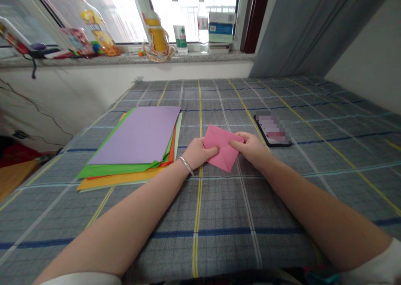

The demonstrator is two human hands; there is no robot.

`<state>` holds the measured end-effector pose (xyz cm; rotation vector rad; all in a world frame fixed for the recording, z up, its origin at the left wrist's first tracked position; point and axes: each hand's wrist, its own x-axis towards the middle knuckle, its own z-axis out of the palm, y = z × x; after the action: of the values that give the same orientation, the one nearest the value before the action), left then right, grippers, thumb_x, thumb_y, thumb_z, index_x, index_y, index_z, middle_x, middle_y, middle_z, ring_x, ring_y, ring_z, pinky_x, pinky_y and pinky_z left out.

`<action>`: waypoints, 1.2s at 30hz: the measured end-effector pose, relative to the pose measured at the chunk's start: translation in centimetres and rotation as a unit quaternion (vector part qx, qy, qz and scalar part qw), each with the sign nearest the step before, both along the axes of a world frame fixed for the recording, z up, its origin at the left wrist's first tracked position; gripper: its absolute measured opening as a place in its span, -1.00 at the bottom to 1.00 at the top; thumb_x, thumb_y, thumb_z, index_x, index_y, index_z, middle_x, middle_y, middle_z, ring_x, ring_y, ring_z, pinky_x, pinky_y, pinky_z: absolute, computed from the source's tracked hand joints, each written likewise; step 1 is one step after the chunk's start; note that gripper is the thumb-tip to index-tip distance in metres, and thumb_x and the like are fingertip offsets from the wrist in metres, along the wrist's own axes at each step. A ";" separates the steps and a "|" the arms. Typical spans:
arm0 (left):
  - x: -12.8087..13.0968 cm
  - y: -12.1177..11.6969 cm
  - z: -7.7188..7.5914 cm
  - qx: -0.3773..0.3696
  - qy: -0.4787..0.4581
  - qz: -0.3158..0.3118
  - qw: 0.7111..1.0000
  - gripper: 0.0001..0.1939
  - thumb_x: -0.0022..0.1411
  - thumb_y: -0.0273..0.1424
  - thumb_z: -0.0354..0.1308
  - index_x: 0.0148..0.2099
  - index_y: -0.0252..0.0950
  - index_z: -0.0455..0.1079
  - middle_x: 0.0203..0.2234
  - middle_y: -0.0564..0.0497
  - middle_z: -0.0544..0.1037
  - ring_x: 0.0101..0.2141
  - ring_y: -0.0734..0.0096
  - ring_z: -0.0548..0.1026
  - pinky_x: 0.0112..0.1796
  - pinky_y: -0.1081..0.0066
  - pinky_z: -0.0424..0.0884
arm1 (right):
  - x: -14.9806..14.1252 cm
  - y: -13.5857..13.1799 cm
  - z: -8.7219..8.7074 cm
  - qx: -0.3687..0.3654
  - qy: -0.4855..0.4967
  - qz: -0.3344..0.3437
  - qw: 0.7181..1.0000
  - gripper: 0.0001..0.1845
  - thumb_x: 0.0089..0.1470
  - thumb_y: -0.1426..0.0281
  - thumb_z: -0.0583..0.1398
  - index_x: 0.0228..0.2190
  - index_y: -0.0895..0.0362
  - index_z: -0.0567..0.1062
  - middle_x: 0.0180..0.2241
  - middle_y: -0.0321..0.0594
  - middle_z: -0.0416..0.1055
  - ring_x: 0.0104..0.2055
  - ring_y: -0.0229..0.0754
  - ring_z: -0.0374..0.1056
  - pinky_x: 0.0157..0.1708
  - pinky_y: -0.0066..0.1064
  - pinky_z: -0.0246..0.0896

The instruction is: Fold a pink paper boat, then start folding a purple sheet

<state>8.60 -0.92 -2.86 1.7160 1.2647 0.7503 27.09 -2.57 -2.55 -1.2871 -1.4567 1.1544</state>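
A folded pink paper square (222, 148) lies on the grey plaid cloth (219, 210) in front of me. My left hand (198, 152) pinches its left edge, thumb on top, with a silver bracelet at the wrist. My right hand (249, 147) presses on the paper's right corner with curled fingers. Both hands hold the paper flat against the cloth.
A stack of coloured paper sheets (138, 141), purple on top, lies to the left. A black phone (273, 129) rests just right of my right hand. Bottles (156, 30) and boxes stand on the window sill (125, 59) behind.
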 end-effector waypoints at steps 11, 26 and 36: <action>-0.1 0.5 0.0 -0.003 0.042 -0.022 0.999 -0.81 -0.04 -0.31 0.12 -0.48 -0.37 0.37 -0.62 0.07 0.38 -0.59 0.54 0.28 -0.56 0.51 0.18 | 0.6 0.0 -0.3 -0.002 0.016 -0.003 1.000 -0.73 -0.09 0.20 0.28 -0.47 0.17 0.47 -0.55 -0.31 0.40 -0.53 -0.30 0.25 -0.51 -0.45 0.09; -0.2 0.8 -0.7 -0.016 -0.048 0.018 0.999 -0.77 -0.11 -0.33 0.10 -0.41 -0.40 0.38 -0.59 0.06 0.39 -0.59 0.54 0.28 -0.54 0.50 0.17 | 0.5 0.1 -0.2 -0.072 0.130 -0.017 0.989 -0.77 -0.20 0.28 0.35 -0.52 0.17 0.50 -0.50 -0.24 0.48 -0.49 -0.30 0.35 -0.43 -0.45 0.30; -1.1 1.5 -0.9 -0.010 -0.005 0.041 0.999 -0.75 -0.11 -0.28 0.12 -0.44 -0.39 0.42 -0.63 0.12 0.34 -0.59 0.55 0.24 -0.55 0.52 0.12 | 1.6 0.3 0.5 -0.105 0.138 -0.030 0.984 -0.83 -0.16 0.33 0.37 -0.50 0.16 0.53 -0.44 -0.19 0.54 -0.41 -0.27 0.43 -0.37 -0.46 0.40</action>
<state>7.54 0.54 -3.71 1.6494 1.3381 0.7909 28.68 -2.27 -2.02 -1.2443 -1.1110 1.4129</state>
